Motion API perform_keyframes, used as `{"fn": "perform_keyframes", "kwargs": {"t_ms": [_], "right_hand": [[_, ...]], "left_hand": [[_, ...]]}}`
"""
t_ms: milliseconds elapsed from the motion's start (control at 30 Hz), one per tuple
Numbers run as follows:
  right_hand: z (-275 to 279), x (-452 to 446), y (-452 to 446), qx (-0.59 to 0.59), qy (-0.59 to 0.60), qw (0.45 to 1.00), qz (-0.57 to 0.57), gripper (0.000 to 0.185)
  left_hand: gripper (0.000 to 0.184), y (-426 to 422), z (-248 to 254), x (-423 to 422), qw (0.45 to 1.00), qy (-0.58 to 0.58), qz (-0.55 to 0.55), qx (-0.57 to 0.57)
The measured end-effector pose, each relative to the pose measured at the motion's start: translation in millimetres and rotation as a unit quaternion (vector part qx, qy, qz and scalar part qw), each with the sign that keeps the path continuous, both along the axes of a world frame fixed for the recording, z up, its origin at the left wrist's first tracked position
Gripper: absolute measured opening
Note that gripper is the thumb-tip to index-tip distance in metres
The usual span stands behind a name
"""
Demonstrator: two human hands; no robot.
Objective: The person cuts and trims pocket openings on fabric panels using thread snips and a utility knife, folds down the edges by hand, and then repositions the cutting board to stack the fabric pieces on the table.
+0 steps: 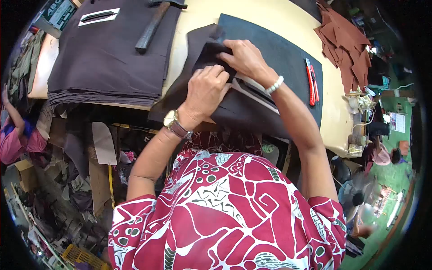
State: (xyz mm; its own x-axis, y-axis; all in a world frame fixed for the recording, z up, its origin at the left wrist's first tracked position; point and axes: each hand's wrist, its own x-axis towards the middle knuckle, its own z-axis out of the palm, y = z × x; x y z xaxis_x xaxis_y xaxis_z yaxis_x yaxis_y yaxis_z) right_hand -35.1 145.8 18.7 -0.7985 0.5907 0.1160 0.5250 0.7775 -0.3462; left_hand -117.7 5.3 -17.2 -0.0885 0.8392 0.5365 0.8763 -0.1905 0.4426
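Observation:
Dark brown sheet material (180, 92) lies partly over a dark cutting mat (279, 54) and hangs over the table's front edge. My left hand (208, 90), with a watch on the wrist, has its fingers curled on a folded part of the sheet. Just right of it and farther back, my right hand (245, 58), with a beaded bracelet, pinches the same fold between thumb and fingers. Below the right wrist, a long dark strip with a pale edge (256, 92) shows on the sheet, partly hidden by the forearm.
A red cutter (312, 83) lies on the mat's right side. A stack of dark sheets (108, 58) at the left holds a hammer (153, 29) and a dark tool on white (99, 16). Brown pieces (344, 42) lie at the back right. A person (22, 139) is at the far left.

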Motion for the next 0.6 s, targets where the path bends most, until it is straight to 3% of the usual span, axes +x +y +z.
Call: {"fn": "perform_keyframes", "kwargs": {"t_ms": [67, 100, 133, 200, 233, 267, 333, 400, 467, 500, 600], "right_hand": [[14.2, -27.3, 12.5, -0.063, 0.006, 0.998, 0.002, 0.033], [18.8, -36.7, 17.7, -0.106, 0.162, 0.981, 0.02, 0.032], [27.5, -44.1, 27.3, -0.202, 0.21, 0.956, -0.037, 0.031], [42.8, -53.7, 37.4, -0.337, 0.386, 0.854, -0.091, 0.031], [49.6, -53.1, 41.0, -0.356, 0.442, 0.816, -0.106, 0.03], [49.9, -49.2, 49.7, -0.371, 0.466, 0.795, -0.12, 0.03], [57.8, -39.2, 46.9, -0.429, 0.57, 0.692, -0.113, 0.027], [58.6, -24.0, 45.9, -0.469, 0.599, 0.638, -0.119, 0.023], [52.9, -8.3, 48.3, -0.481, 0.614, 0.612, -0.129, 0.02], [54.2, -2.3, 52.9, -0.487, 0.616, 0.601, -0.151, 0.019], [45.1, 19.8, 92.2, -0.505, 0.625, 0.566, -0.186, 0.016]], "left_hand": [[0.025, 0.4, 12.6, 7.2, 0.998, -0.016, 0.056, 0.03], [0.041, 2.3, 21.3, 10.5, 0.996, -0.03, 0.084, 0.032], [0.048, 6.9, 31.0, 14.5, 0.992, -0.029, 0.109, 0.055], [0.063, 18.2, 50.4, 18.9, 0.982, -0.027, 0.154, 0.108], [0.081, 25.4, 53.8, 19.9, 0.981, -0.021, 0.164, 0.103], [0.082, 32.1, 58.7, 23.3, 0.976, -0.003, 0.19, 0.103], [0.084, 42.0, 67.1, 30.4, 0.965, 0.031, 0.239, 0.101], [0.076, 50.5, 61.3, 30.6, 0.966, 0.059, 0.235, 0.086], [0.068, 59.5, 53.1, 30.5, 0.963, 0.107, 0.236, 0.078], [0.05, 62.2, 52.2, 30.0, 0.958, 0.121, 0.235, 0.115], [0.038, 64.9, 47.4, 26.1, 0.953, 0.166, 0.212, 0.139]]}}
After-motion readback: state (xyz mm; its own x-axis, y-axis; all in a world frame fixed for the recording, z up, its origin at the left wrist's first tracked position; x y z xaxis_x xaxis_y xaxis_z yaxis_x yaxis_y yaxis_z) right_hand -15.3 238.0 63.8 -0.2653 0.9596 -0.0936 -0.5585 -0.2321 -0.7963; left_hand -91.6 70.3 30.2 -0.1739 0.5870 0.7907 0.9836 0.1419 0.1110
